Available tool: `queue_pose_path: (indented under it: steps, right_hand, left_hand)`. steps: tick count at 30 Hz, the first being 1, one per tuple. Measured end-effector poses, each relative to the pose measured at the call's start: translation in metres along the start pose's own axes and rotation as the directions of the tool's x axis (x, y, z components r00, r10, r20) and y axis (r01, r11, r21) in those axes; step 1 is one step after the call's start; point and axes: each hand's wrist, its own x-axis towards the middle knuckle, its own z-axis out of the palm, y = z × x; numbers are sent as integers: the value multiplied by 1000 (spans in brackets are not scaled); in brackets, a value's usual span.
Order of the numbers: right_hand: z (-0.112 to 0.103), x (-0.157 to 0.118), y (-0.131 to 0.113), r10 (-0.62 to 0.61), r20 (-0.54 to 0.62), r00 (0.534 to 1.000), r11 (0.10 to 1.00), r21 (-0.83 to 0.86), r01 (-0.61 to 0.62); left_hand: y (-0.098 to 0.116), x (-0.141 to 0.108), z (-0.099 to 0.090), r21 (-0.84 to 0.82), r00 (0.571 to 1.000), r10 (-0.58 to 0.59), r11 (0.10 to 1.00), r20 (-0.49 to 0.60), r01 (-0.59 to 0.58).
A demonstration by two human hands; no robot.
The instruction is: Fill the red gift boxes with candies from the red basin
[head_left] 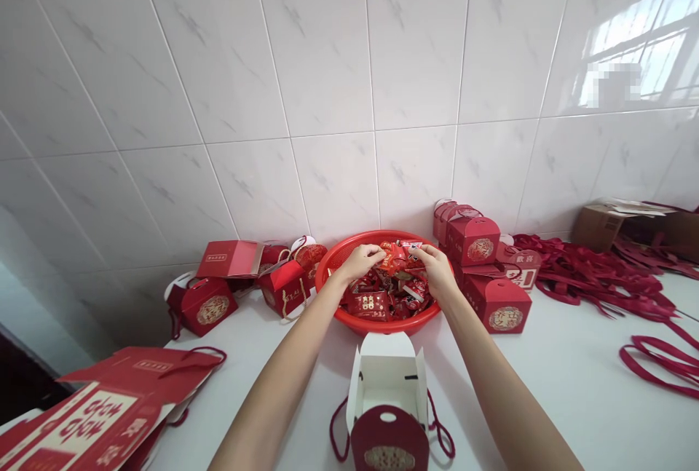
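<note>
Both my hands are over a red plastic basket (382,326) heaped with red-wrapped candies (368,305). At the basket's left, my left hand (363,262) pinches a shiny red candy packet (390,258) between thumb and fingers. From the other side, my right hand (438,272) has its fingertips closed on a red and white candy wrapper (412,244). Its fingers partly cover that piece. Between my forearms stands an upright red gift box (389,431), its flaps open, white inside, with a dark red cord loop on each side.
Red gift boxes stand left (210,307) and right (499,303) of the basket, some stacked. Flat red cartons (109,413) lie at the front left. Dark red ribbon (601,278) is piled at right, beside a brown cardboard box (595,227). A tiled wall (333,92) closes off the back.
</note>
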Motion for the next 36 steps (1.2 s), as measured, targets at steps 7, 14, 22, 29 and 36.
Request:
queue_pose_path:
  steps: [7,14,22,29,36]
  right_hand:
    - [2,-2,-2,31,3,1000,999,20,-32]
    - [-1,1,1,28,14,999,1000,10,-28]
    - [-2,4,4,32,29,999,999,8,-33]
    - [-4,6,5,21,6,1000,1000,-21,-20]
    - [0,0,0,55,87,995,998,-16,-54]
  left_hand:
    - [4,-3,1,-75,999,-3,997,-43,-1]
    - [4,-6,2,-22,994,-49,998,94,52]
    - [-4,-7,-1,120,872,-190,981,452,152]
    - [-16,-5,-3,140,978,-142,983,154,121]
    - [-15,3,-1,-127,980,55,989,-189,-80]
